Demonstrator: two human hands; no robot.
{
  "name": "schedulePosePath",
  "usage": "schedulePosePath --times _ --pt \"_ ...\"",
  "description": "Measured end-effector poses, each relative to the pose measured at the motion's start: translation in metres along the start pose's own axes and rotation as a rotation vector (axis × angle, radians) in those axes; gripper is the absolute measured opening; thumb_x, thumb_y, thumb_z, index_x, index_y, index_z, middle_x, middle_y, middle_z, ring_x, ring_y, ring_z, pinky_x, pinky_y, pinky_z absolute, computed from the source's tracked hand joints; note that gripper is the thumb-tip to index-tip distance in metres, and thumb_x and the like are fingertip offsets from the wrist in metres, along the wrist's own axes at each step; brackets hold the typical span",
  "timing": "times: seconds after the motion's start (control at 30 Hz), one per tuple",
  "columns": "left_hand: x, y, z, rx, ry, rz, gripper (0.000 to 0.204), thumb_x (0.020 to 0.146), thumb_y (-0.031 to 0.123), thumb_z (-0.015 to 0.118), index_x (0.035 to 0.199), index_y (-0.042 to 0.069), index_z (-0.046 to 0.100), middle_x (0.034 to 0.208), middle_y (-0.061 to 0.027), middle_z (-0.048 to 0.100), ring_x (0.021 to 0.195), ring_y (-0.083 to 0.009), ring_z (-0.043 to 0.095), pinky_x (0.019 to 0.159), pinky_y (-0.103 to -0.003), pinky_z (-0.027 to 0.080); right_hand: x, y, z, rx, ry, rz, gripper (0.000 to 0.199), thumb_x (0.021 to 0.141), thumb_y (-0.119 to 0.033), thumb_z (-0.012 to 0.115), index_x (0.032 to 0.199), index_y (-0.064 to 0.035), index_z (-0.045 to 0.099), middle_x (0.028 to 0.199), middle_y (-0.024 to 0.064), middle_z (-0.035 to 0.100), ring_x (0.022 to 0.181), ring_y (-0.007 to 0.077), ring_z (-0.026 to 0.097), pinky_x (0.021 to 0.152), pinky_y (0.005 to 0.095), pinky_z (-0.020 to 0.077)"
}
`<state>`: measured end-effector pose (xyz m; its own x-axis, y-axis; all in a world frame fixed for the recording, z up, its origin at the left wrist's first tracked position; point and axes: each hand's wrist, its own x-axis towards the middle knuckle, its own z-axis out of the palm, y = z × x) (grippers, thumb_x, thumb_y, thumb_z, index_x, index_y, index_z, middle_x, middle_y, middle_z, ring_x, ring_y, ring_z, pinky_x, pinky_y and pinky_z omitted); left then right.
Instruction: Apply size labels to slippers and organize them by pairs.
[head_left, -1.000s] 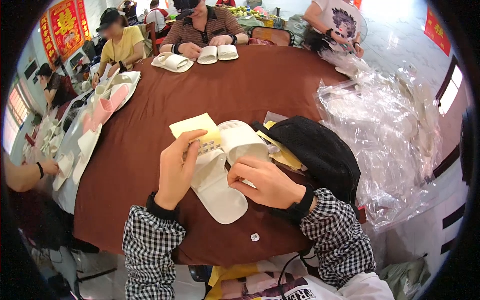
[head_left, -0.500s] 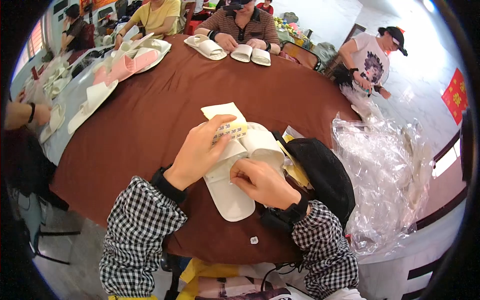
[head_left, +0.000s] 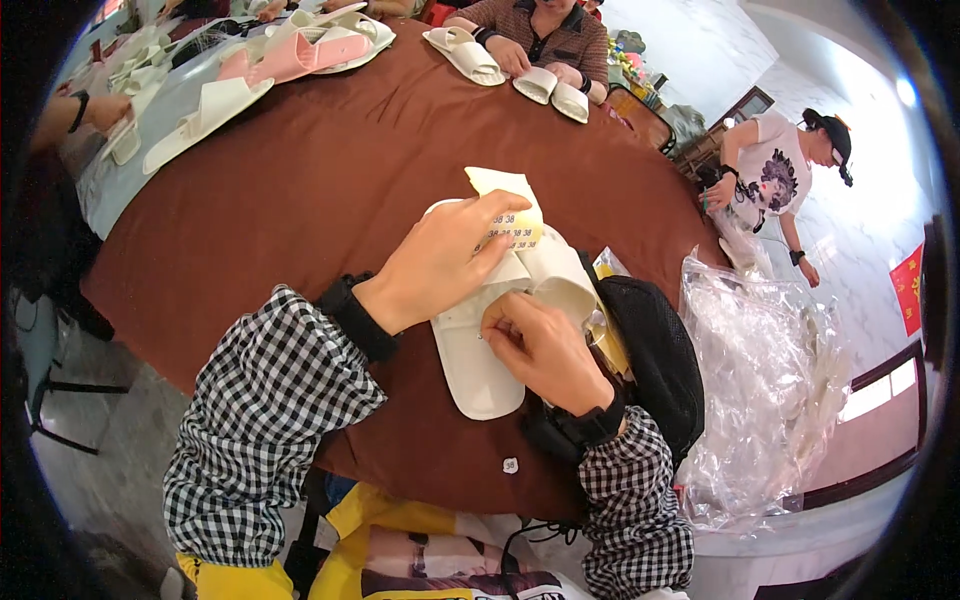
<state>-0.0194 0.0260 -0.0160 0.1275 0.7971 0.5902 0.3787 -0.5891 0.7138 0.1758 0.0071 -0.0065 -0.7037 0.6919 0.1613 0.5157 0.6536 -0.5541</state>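
Note:
A pale yellow sheet of printed stickers (head_left: 513, 237) is gripped between the thumb and fingers of my left hand (head_left: 440, 258). Under it lies a pair of white slide slippers (head_left: 483, 375), side by side on the brown tablecloth, partly covered by my hands. My right hand (head_left: 545, 345) is closed in a pinch just over the slippers, near the strap of the right one; whatever the fingertips hold is hidden. One loose small white sticker (head_left: 510, 465) rests on the cloth close to the near edge.
Right of the slippers sits a black mesh bag (head_left: 645, 370), with clear plastic bags (head_left: 760, 390) beyond it. White and pink slippers (head_left: 300, 58) line the far left. Across the brown table (head_left: 300, 180), a person handles white slippers (head_left: 553, 95); another person (head_left: 775, 170) stands at right.
The view has shifted, so the far table edge appears higher. Both hands keep their grips over the slippers, the sheet still in my left. The person standing at right has lowered an arm.

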Motion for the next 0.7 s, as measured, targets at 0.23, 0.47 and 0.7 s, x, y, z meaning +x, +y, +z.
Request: schedulePosePath --times 0.23,0.47,0.7 --pt "0.002 0.0 0.005 -0.02 0.02 0.012 0.032 0.091 0.006 0.059 0.123 0.001 0.058 0.102 -0.0251 0.067 0.093 -0.0386 0.068 0.082 -0.042 0.052 -0.002 -0.001 -0.002 -0.009 0.027 -0.015 0.01 0.089 -0.009 0.063 0.094 -0.0039 0.056 0.082 0.0142 0.063 0.076 0.0335 0.064 0.067 0.0422 0.0489" --pt "0.0 0.002 0.0 0.025 0.008 -0.019 0.033 0.091 0.007 0.06 0.124 0.002 0.058 0.101 -0.0245 0.067 0.093 -0.0382 0.068 0.081 -0.042 0.052 0.002 0.007 0.003 0.073 0.035 0.012 0.012 0.088 -0.008 0.066 0.093 -0.0025 0.057 0.079 0.0119 0.063 0.07 0.0257 0.061 0.064 0.0364 0.048" --pt "0.001 0.005 0.0 0.013 -0.01 -0.049 0.034 0.092 0.007 0.06 0.125 0.002 0.058 0.104 -0.024 0.068 0.093 -0.0363 0.069 0.081 -0.041 0.052 0.004 0.005 0.0 0.063 0.038 0.081 0.01 0.089 -0.008 0.064 0.093 -0.0017 0.057 0.087 0.0164 0.065 0.08 0.0337 0.065 0.07 0.0409 0.0507"
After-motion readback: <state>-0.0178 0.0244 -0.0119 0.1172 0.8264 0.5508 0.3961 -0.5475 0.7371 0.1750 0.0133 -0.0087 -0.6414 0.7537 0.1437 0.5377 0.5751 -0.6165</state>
